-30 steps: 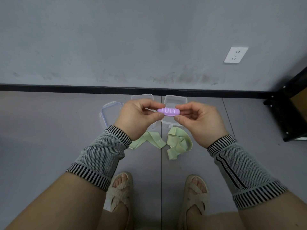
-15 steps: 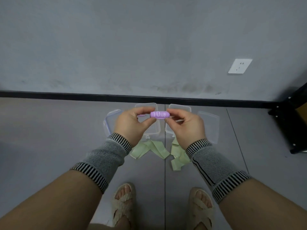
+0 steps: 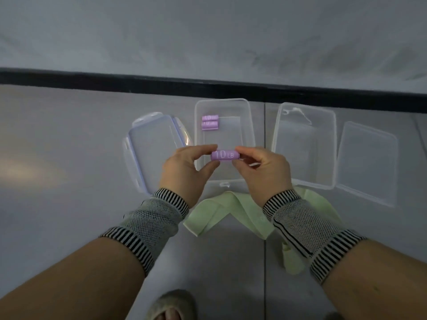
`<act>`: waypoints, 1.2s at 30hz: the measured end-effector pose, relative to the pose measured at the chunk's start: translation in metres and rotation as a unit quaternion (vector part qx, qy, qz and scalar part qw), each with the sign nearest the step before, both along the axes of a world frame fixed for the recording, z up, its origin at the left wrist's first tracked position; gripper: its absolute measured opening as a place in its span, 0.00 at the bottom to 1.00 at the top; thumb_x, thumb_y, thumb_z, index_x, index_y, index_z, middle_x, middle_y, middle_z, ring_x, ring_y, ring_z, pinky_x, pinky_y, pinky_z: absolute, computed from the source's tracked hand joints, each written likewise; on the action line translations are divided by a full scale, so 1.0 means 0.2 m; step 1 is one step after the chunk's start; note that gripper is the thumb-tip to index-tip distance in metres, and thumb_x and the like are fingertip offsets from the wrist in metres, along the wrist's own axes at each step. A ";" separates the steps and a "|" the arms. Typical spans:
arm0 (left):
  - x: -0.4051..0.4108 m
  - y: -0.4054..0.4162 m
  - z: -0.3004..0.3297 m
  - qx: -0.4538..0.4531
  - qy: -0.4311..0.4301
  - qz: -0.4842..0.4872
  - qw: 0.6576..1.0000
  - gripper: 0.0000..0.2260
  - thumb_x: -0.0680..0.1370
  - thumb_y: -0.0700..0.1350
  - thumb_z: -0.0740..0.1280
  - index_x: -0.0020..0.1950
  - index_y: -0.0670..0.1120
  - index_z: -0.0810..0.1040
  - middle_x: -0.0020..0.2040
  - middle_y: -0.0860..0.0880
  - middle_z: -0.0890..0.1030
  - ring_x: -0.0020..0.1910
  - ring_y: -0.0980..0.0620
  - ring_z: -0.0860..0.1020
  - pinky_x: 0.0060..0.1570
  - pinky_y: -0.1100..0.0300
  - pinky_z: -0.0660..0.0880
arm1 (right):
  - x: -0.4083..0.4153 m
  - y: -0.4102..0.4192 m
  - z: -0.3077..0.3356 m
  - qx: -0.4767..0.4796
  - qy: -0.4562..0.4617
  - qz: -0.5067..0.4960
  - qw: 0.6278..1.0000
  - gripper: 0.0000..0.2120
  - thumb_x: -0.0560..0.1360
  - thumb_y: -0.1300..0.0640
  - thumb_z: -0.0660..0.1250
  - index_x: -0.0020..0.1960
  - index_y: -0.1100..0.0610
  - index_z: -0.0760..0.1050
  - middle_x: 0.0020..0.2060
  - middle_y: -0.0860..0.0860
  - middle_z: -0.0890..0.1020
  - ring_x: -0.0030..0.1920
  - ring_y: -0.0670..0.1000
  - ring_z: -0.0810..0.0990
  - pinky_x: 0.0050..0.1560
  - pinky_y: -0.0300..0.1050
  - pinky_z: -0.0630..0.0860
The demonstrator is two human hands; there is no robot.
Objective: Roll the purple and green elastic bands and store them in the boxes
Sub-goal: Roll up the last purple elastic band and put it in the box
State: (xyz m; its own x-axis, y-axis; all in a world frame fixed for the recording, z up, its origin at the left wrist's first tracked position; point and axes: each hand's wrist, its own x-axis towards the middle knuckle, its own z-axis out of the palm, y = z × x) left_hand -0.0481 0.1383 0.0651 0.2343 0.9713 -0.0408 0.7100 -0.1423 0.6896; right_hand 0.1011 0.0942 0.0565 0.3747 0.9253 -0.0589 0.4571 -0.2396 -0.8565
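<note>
So both hands are up over the floor point(image 3: 57, 158), pinching a tightly rolled purple band point(image 3: 224, 155) end to end: the left hand point(image 3: 184, 169) has thumb and forefinger curled on its left end, the right hand point(image 3: 263, 168) does the same on the right end, and the "10 LB" print faces up. The roll hangs just above the near part of the left clear box point(image 3: 249, 125), which sits near the black baseboard point(image 3: 92, 77). Two more purple rolls point(image 3: 209, 122) already lie side by side in that box's far left corner. Its lid point(image 3: 150, 148) rests on the floor to the left. A second clear box point(image 3: 305, 144) sits just right of it, with its own lid point(image 3: 367, 162) further right. Loose green bands point(image 3: 221, 211) lie on the floor under the wrists, partly hidden by the striped mesh wrist sleeves point(image 3: 300, 225).
</note>
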 end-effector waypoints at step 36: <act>-0.04 0.46 -0.61 0.000 0.163 -0.099 0.982 0.31 0.77 0.56 0.52 0.77 0.52 0.43 0.77 0.56 0.46 0.76 0.52 0.41 0.73 0.45 0.47 | 0.00 0.77 -0.79 -0.095 -0.130 0.012 0.987 0.13 0.75 0.52 0.68 0.59 0.49 0.79 0.51 0.50 0.82 0.51 0.53 0.78 0.56 0.50 0.75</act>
